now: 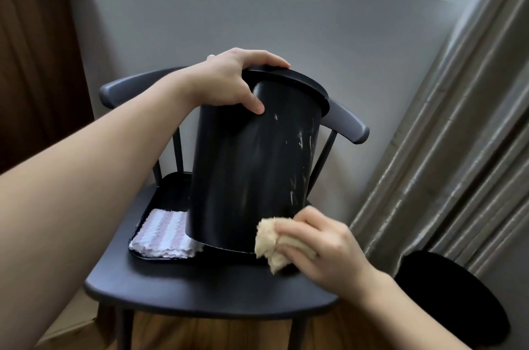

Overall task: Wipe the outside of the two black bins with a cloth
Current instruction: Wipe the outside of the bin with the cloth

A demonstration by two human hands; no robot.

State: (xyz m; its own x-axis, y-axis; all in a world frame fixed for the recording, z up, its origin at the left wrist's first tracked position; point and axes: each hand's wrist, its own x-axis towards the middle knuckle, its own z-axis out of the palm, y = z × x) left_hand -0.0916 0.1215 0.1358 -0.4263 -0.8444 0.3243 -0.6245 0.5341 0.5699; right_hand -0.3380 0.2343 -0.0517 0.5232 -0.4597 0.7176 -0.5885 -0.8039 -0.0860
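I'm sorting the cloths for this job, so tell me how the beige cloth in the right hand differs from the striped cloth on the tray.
The beige cloth is bunched up and gripped by the right hand against the tilted black bin; the striped cloth lies folded flat on the tray, touched by neither hand. The beige cloth is plain; the striped cloth has pale pink and white bands. Both look soft and fluffy.

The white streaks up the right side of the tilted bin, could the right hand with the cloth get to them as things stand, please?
Probably yes. The right hand holds the beige cloth against the bin near its base, just below the streaks. Nothing lies between them, and the left hand grips the rim on the far side.
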